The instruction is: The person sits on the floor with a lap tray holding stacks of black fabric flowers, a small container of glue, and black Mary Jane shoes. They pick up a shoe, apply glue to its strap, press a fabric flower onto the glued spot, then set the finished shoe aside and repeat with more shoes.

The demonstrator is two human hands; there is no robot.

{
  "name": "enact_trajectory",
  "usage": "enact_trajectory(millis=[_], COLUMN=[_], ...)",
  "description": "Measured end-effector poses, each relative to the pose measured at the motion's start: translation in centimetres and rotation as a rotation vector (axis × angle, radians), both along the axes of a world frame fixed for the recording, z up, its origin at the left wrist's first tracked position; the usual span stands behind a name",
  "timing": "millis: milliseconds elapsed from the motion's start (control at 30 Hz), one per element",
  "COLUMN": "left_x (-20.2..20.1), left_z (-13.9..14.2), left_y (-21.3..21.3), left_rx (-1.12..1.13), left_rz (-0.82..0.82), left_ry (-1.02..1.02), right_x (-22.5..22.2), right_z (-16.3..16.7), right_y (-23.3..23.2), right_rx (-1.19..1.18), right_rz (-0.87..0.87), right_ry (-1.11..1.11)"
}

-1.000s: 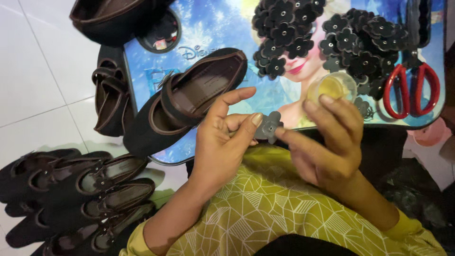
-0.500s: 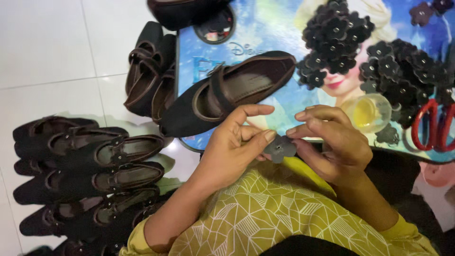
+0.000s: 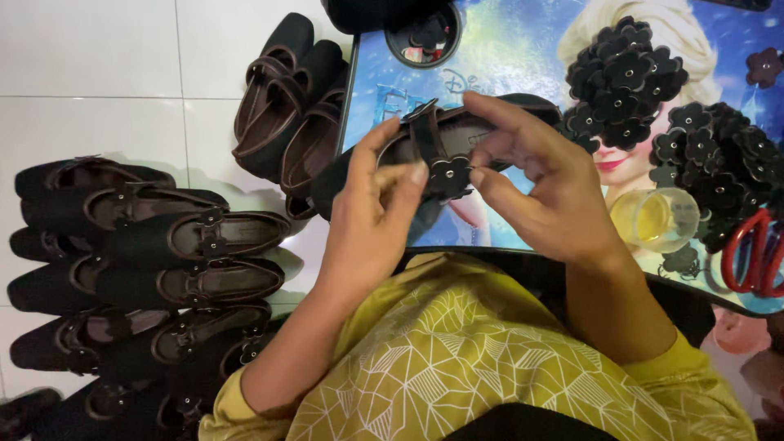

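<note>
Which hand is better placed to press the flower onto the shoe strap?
Probably the left hand: its thumb already lies on the flower, while the right hand grips the shoe.

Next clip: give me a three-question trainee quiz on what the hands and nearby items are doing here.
1. True or false: both hands touch the dark shoe.
2. Which thing do the left hand and right hand pinch at the shoe's strap? A) flower-shaped piece B) red scissors C) glue cup
3. Fill in: the row of finished shoes lies on the person's ____ side.

Key: 1 true; 2 A; 3 left.
</note>
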State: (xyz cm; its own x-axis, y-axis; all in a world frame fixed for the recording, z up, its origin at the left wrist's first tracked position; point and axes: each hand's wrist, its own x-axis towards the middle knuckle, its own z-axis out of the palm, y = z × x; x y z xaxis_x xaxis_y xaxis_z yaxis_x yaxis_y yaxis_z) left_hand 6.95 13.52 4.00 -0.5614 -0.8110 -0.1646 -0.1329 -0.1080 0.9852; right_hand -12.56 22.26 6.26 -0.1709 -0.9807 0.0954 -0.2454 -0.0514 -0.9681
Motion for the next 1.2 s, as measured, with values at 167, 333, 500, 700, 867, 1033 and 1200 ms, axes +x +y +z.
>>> enact_trajectory(millis=[167, 333, 500, 700, 867, 1033, 1200], left_x=[-1.3, -2.0, -2.4, -2.3, -2.3, -2.2, -2.1], left_z=[-0.9, -1.2, -0.7, -0.7, -0.8, -0.8, -0.8], left_y=[-2.2, -5.2, -5.9, -6.2, -6.2, -6.2, -6.1], left_rx=[0.15, 0.201, 0.187, 0.193, 0.272, 0.289, 0.271], left_rz=[-0.04, -0.092, -0.109, -0.14, -0.144, -0.162, -0.158], left_ry=[0.289, 0.28, 0.319, 0.37, 0.413, 0.443, 0.396], right_x=[-1.1, -2.3, -3.3, -2.9, -2.6, -2.7, -2.4], right_z=[1.3, 2.9, 4.5, 4.7, 4.4, 4.2, 3.8], right_y=[-2.0, -4.6, -6.3, -6.5, -6.4, -6.1, -5.9], right_rx=[0.041, 0.031, 0.062, 0.148, 0.125, 0.115, 0.133], right_rz=[0.116, 0.223, 0.295, 0.265, 0.254, 0.248, 0.196], right_ry=[0.065, 0.146, 0.312, 0.264, 0.236, 0.207, 0.201])
